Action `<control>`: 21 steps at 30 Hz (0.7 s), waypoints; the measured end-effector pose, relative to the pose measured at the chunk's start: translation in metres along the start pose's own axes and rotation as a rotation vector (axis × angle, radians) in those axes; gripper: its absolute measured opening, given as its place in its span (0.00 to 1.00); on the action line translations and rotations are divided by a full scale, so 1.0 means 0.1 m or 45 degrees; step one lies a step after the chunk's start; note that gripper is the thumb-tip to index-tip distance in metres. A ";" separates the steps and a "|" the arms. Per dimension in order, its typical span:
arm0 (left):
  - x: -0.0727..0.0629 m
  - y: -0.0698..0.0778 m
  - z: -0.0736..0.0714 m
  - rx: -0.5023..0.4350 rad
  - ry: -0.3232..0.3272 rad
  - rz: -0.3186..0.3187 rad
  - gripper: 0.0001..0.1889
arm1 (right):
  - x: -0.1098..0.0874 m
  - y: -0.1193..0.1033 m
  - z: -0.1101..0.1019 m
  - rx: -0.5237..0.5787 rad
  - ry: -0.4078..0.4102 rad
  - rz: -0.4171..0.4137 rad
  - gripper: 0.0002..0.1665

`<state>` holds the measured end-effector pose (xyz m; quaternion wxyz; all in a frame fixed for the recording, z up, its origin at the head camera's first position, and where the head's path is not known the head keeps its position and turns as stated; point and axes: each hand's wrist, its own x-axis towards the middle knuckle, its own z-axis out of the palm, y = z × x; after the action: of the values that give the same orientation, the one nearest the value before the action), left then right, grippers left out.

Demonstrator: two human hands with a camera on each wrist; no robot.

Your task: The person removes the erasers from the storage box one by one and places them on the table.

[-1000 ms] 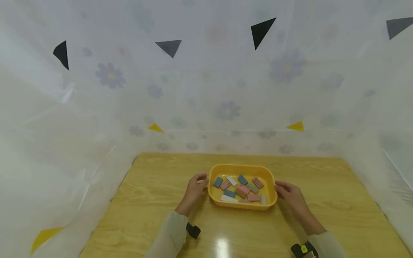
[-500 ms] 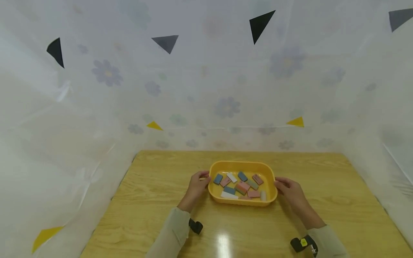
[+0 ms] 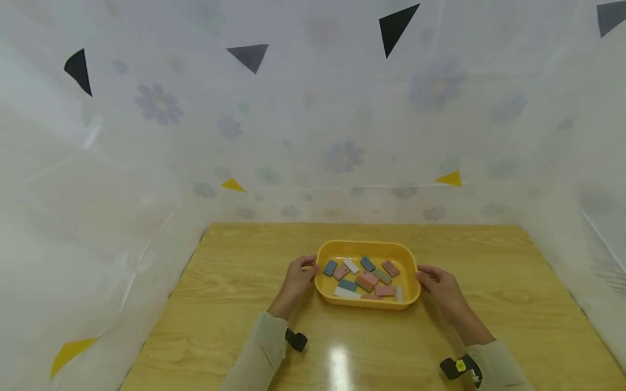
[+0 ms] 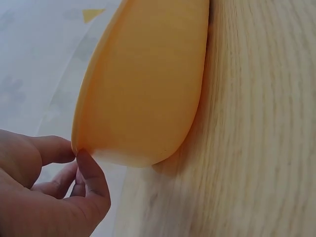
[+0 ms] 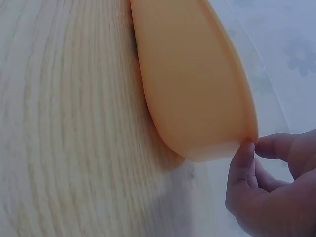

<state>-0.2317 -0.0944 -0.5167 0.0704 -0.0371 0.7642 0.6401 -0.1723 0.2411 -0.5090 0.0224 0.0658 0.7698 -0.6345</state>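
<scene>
A yellow plastic tray (image 3: 367, 305) with rounded corners stands on the wooden table in the head view. Several small blocks (image 3: 367, 281) in blue, pink, white and grey lie scattered on its floor. At its left end my left hand (image 3: 295, 279) pinches the rim between thumb and fingers. My right hand (image 3: 444, 292) pinches the rim at the opposite end in the same way. The left wrist view shows the outer wall of the tray (image 4: 143, 84), with the thumb of my left hand (image 4: 54, 187) against it. In the right wrist view, my right hand (image 5: 276, 192) grips the tray's rim (image 5: 249, 98).
The wood-grain table (image 3: 220, 336) reaches back to a whitish flower-patterned curtain (image 3: 303, 136), which also hangs along both sides. Black, grey and yellow triangles mark the curtain. Black wrist straps (image 3: 296, 340) sit below each hand.
My left fingers, beside the rim a second ago, have closed onto it; the right hand has also settled on its end. The whole head view has shifted slightly, with the blocks lying as before.
</scene>
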 end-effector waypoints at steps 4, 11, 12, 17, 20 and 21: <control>-0.05 -0.02 0.00 0.002 0.008 0.013 0.15 | -0.04 0.01 0.00 0.004 0.001 0.023 0.29; -0.18 -0.03 -0.02 0.058 -0.010 0.026 0.16 | -0.14 -0.01 0.03 -0.039 -0.004 0.027 0.29; -0.19 -0.02 -0.03 0.069 -0.012 0.033 0.15 | -0.15 -0.01 0.03 -0.053 -0.005 0.019 0.28; -0.22 -0.01 -0.04 0.161 -0.005 0.126 0.14 | -0.14 0.01 0.02 -0.128 0.009 -0.022 0.27; -0.23 -0.02 -0.03 0.318 0.009 0.203 0.13 | -0.14 0.04 0.00 -0.188 0.023 -0.042 0.26; -0.23 -0.02 -0.03 0.398 0.018 0.229 0.13 | -0.14 0.05 -0.01 -0.212 0.029 -0.054 0.26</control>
<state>-0.2090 -0.0983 -0.5151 0.0124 0.0381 0.8550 0.5170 -0.1574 0.2416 -0.5118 0.0056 0.0547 0.8212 -0.5680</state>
